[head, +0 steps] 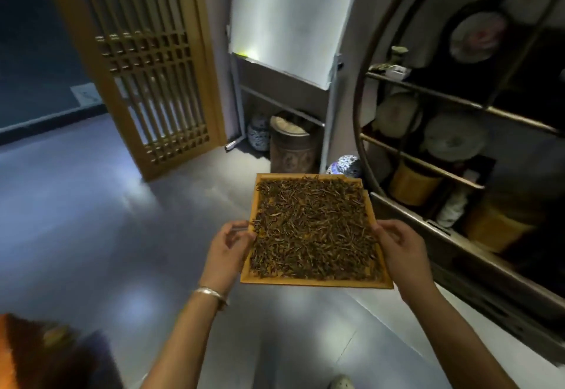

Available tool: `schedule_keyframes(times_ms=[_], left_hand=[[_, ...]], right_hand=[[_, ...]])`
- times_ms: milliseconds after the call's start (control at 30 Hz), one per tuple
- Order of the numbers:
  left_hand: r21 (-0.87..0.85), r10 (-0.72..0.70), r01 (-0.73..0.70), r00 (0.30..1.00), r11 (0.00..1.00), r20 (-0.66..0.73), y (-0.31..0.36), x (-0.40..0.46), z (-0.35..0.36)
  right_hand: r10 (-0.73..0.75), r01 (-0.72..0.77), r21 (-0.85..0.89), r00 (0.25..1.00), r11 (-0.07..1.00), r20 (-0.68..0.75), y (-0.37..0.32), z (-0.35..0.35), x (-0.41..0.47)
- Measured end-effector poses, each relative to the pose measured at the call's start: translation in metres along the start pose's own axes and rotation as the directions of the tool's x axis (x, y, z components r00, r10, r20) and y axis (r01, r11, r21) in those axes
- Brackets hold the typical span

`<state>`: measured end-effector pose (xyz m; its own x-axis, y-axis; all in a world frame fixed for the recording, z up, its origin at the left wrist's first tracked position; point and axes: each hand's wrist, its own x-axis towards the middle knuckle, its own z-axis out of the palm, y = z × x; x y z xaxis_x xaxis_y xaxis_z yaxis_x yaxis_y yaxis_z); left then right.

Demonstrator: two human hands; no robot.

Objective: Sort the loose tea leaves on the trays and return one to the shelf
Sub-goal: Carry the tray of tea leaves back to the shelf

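A square wooden tray [315, 282] is held level above the floor, covered with dark loose tea leaves [312, 229]. My left hand [227, 249] grips its left edge, thumb on the rim, and a silver bangle sits on that wrist. My right hand [399, 246] grips the right edge. The round dark shelf [428, 165] stands to the right of the tray, with its lower boards near the tray's far right corner.
The shelf holds wrapped tea cakes [397, 115], yellow baskets [411, 184] and a plate [477, 37]. Ahead stand a brown jar [292, 150], blue-white ceramic jars [345, 165] and a whiteboard stand [287, 22]. A wooden lattice door [153, 77] is at left. Grey floor lies below.
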<state>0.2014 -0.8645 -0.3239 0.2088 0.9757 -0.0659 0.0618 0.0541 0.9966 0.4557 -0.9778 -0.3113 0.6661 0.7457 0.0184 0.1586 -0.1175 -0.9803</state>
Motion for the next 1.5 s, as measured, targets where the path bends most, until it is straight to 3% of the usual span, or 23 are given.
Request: schedule_keyframes(times_ms=[300, 700, 933, 1133, 1500], left_hand=[[0.039, 0.067, -0.074, 0.985, 0.996, 0.159, 0.028, 0.101, 0.171], [-0.003, 0.073, -0.076, 0.939, 0.997, 0.335, 0.057, 0.272, 0.361], [-0.001, 0.088, -0.099, 0.876, 0.995, 0.475, 0.065, 0.393, 0.433], [-0.011, 0.100, -0.116, 0.791, 0.993, 0.604, 0.086, 0.492, 0.480], [-0.002, 0.045, -0.058, 0.742, 0.998, 0.669, 0.081, 0.603, 0.556]], right_hand=[[0.080, -0.065, 0.062, 0.957, 0.996, -0.279, 0.017, -0.094, 0.121], [0.170, -0.124, 0.128, 0.867, 0.984, -0.469, 0.025, -0.177, 0.305], [0.141, -0.131, 0.058, 0.809, 0.990, -0.571, 0.024, -0.177, 0.412], [0.203, -0.161, 0.124, 0.722, 0.979, -0.662, 0.023, -0.161, 0.492], [0.190, -0.202, 0.074, 0.646, 0.977, -0.740, 0.042, -0.164, 0.604]])
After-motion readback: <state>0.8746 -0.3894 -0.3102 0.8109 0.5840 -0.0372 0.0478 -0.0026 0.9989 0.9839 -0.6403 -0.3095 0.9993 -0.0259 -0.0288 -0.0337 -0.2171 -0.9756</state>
